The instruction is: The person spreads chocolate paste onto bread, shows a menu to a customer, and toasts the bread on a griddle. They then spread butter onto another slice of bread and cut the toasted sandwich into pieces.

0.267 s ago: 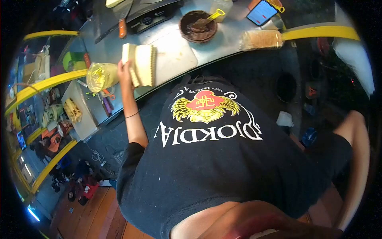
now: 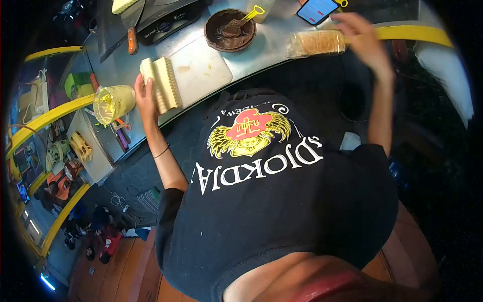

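Observation:
At the counter's left, my left hand (image 2: 146, 95) grips the near side of a pale yellow bread slice (image 2: 148, 73). A second slice with a ridged edge (image 2: 166, 85) stands or leans right beside it, by a white cutting board (image 2: 204, 68). My right hand (image 2: 359, 38) is raised over the counter's right end, its fingers apart and slightly bent, holding nothing I can see. Its fingertips are close to a lit phone (image 2: 317, 11) and a wrapped loaf of bread (image 2: 318, 44). A brown bowl (image 2: 210, 35) holds dark chocolate-like spread and a yellow-handled spatula (image 2: 253, 13).
A clear plastic-covered tub (image 2: 121, 99) stands left of my left hand. An orange-handled knife (image 2: 132, 41) lies by a black stove (image 2: 168, 29). Yellow-framed glass (image 2: 60, 107) borders the left side. Several people sit at the lower left.
My right hand has swung up from beside my body to near the phone and wrapped loaf. My left hand stays on the bread; the whole view has shifted slightly.

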Demonstrator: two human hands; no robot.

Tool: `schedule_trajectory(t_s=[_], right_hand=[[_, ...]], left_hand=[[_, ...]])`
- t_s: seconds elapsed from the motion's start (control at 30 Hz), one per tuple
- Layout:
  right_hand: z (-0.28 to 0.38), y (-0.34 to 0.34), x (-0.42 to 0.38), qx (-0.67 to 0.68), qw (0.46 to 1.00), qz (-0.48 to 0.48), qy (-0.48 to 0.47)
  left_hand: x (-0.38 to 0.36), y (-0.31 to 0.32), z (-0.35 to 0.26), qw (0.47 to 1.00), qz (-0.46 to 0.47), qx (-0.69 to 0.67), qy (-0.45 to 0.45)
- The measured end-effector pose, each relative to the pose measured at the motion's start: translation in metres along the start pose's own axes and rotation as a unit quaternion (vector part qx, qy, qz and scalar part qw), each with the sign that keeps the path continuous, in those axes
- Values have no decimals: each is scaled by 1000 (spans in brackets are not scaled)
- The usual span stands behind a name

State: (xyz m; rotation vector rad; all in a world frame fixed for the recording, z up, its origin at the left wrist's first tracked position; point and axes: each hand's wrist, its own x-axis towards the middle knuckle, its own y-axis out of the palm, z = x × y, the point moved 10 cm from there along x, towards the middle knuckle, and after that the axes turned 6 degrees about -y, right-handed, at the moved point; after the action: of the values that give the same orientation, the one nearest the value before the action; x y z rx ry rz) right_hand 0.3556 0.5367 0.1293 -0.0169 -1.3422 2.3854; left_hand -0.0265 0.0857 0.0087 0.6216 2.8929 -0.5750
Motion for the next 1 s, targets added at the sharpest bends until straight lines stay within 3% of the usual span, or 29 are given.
schedule_trajectory(t_s=[0.07, 0.1, 0.17, 0.3, 0.43, 0.73, 0.83, 1.0], right_hand=[[-29, 71, -4, -77, 997, 26, -15], [-42, 92, -7, -88, 996, 24, -8], [-62, 122, -10, -102, 995, 22, 2], [-95, 145, -2, -172, 982, 59, 46], [-93, 146, 7, -210, 976, 61, 5], [-89, 136, 12, -292, 939, 179, 38], [-83, 122, 14, -262, 959, 109, 23], [-83, 126, 11, -266, 956, 121, 3]], left_hand=[[-2, 23, -12, 980, 15, 181, 87], [-2, 31, -10, 980, 18, 180, 87], [-16, 57, -27, 879, -58, 429, 198], [-27, 74, -19, 804, -115, 538, 225], [-27, 73, -22, 809, -112, 531, 226], [-28, 68, -23, 823, -127, 506, 225], [-28, 66, -23, 824, -130, 500, 232], [-30, 67, -25, 823, -131, 498, 240]])
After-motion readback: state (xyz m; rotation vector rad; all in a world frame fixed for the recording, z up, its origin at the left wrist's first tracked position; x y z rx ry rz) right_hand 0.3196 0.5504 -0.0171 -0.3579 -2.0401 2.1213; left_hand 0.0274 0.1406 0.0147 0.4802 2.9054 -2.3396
